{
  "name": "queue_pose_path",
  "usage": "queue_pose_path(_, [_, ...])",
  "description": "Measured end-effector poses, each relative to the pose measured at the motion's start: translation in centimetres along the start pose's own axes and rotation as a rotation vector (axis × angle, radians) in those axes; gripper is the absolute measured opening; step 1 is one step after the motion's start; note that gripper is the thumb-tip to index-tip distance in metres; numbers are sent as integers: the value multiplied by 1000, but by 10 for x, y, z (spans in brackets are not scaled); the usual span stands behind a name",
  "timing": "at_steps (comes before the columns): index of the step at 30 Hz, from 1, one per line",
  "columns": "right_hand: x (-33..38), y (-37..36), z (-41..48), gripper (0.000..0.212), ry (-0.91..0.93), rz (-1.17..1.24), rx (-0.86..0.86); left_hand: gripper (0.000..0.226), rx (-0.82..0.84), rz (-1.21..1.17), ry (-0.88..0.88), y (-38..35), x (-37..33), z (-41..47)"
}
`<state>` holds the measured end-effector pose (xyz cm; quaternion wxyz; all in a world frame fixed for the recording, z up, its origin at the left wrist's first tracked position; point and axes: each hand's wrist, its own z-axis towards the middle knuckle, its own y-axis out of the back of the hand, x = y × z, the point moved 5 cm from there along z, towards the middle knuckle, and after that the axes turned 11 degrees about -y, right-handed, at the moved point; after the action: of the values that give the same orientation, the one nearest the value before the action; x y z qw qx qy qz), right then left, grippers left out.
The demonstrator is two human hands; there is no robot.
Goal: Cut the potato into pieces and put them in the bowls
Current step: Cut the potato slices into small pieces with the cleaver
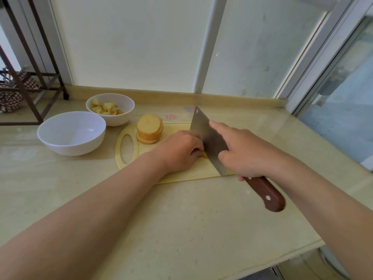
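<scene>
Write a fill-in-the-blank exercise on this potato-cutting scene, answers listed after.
The right hand grips the cleaver by its ____. The far bowl holds potato pieces; the near bowl is ____. The stack of potato slices stands on the cutting ____. Answers: handle; empty; board.

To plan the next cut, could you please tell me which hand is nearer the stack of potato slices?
Left. The left hand rests just right of the stack; the right hand, gripping the cleaver, is farther right.
</scene>
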<state>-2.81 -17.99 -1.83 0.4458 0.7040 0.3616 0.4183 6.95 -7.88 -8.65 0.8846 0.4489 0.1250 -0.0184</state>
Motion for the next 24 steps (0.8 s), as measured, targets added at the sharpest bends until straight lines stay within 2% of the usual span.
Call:
queue_pose_path(8, [11, 0, 34, 93, -16, 89, -9, 9, 10, -8, 10, 2, 4, -2])
queue_pose_path(24, [-2, 5, 10, 89, -11, 135, -27, 10, 19, 50, 4, 6, 1, -3])
